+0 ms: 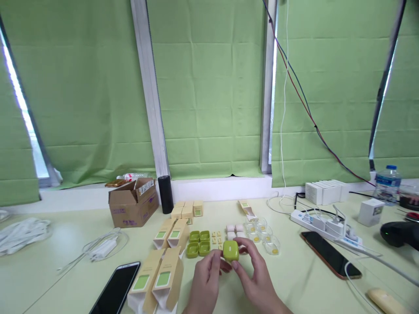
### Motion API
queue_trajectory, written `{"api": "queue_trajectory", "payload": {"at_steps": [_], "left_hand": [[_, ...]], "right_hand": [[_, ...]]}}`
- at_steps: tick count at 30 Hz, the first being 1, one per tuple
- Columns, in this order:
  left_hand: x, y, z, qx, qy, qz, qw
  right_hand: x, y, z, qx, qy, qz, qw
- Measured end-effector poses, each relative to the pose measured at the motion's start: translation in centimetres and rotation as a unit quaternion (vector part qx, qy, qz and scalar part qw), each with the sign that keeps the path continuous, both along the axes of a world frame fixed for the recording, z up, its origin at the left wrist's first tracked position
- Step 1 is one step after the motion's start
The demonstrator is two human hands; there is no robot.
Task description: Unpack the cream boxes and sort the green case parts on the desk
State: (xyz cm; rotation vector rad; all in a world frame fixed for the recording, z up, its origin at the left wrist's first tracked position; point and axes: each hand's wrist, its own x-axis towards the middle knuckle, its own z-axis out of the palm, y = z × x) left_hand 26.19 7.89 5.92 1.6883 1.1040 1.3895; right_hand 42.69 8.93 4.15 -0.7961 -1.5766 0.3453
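A small glossy green square case [231, 250] is held up over the table in front of me. My right hand [257, 277] grips it between thumb and fingers on its right side. My left hand [207, 277] pinches it from the left, its fingertips partly hidden behind it. Just beyond my hands lie several open green square shells [204, 248], a group of tiny yellow pieces [214, 240], several whitish rounded squares [231, 235] and a cluster of clear plastic pieces [271, 247] with yellow spots. Tan cartons [168, 279] with green labels stand left of my hands.
Phones lie at the left [116, 288] and right [330, 254]. A brown cardboard box [132, 207] and a black cylinder [165, 194] stand at the back. A loaded power strip [327, 229], loose cables, white boxes [325, 192] and a water bottle [387, 185] occupy the right.
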Motion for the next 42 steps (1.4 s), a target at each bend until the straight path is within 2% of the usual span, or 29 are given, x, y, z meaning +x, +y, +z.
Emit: {"api": "queue_trajectory", "payload": {"at_steps": [2, 5, 8, 10, 11, 14, 18, 21, 23, 26, 31, 36, 42], "left_hand": [[-0.9, -0.2, 0.2, 0.146, 0.107, 0.067, 0.981], [-1.7, -0.3, 0.5, 0.319, 0.260, 0.129, 0.902], [-1.7, -0.3, 1.1, 0.392, 0.383, 0.117, 0.828], [-1.5, -0.3, 1.5, 0.420, 0.422, 0.094, 0.798], [-1.5, -0.3, 1.7, 0.424, 0.429, 0.085, 0.793], [-1.9, 0.1, 2.1, 0.393, 0.426, 0.086, 0.810], [-3.7, 1.1, 2.5, 0.238, 0.449, 0.131, 0.851], [-5.3, 1.6, 2.9, 0.134, 0.499, 0.154, 0.842], [-5.9, 1.7, 3.2, 0.096, 0.524, 0.150, 0.833], [-6.0, 1.3, 3.6, 0.054, 0.531, 0.125, 0.836], [-5.3, 0.7, 4.1, 0.022, 0.562, 0.106, 0.820], [-5.4, 0.8, 3.5, 0.016, 0.592, 0.112, 0.798], [-5.3, 1.2, 2.8, 0.029, 0.588, 0.113, 0.801]], "right_hand": [[0.1, 0.2, -0.2, -0.003, 0.008, -0.002, 1.000], [-0.1, 0.5, -0.5, -0.012, 0.009, -0.009, 1.000], [-0.3, 0.4, -0.6, -0.025, 0.001, -0.018, 1.000], [-0.4, 0.3, -0.6, -0.030, -0.006, -0.016, 0.999], [-0.4, 0.2, -0.5, -0.031, -0.009, -0.011, 0.999], [-0.3, 0.1, -0.3, -0.028, -0.016, 0.015, 0.999], [0.0, 0.3, -0.4, -0.040, -0.022, 0.009, 0.999], [0.2, 0.5, -0.7, -0.050, -0.034, -0.007, 0.998], [0.3, 0.5, -0.8, -0.052, -0.047, -0.007, 0.997], [0.3, 0.4, -0.9, -0.052, -0.061, 0.000, 0.997], [0.3, 0.3, -0.9, -0.052, -0.073, 0.010, 0.996], [0.3, 0.3, -0.8, -0.052, -0.083, 0.010, 0.995], [0.3, 0.3, -1.0, -0.048, -0.097, 0.016, 0.994]]}}
